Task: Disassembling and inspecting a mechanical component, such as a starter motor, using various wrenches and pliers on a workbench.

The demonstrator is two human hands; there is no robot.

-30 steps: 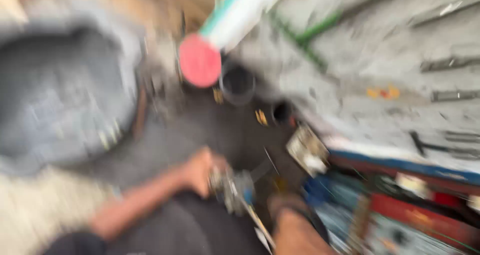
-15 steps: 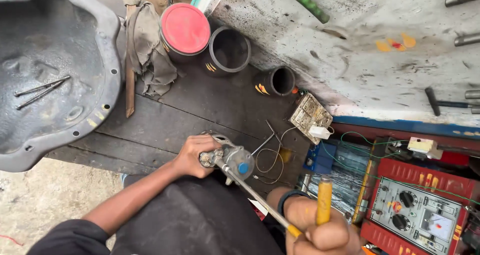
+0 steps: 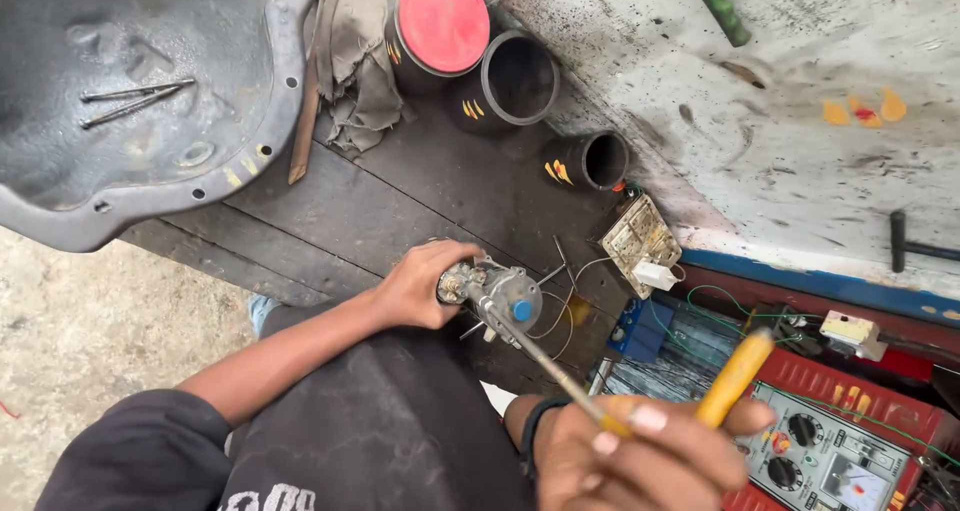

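My left hand (image 3: 418,286) grips a small grey metal engine part (image 3: 492,291) with a blue cap, held above my lap at the edge of a dark wooden bench (image 3: 400,211). My right hand (image 3: 640,456) is closed around the yellow handle of a screwdriver (image 3: 640,399). Its long steel shaft runs up and left, and its tip meets the metal part beside the blue cap. Thin wires hang from the part toward the right.
A large grey metal pan (image 3: 130,101) with thin rods lies top left. A red-lidded can (image 3: 440,26), two black tubes (image 3: 515,81) and a rag (image 3: 350,56) stand behind. A small circuit board (image 3: 638,241) and a red meter box (image 3: 840,441) lie to the right.
The view went from blurred to sharp and drew closer. My right hand has shifted the screwdriver handle lower right, with the shaft still on the part; my left hand keeps its grip.
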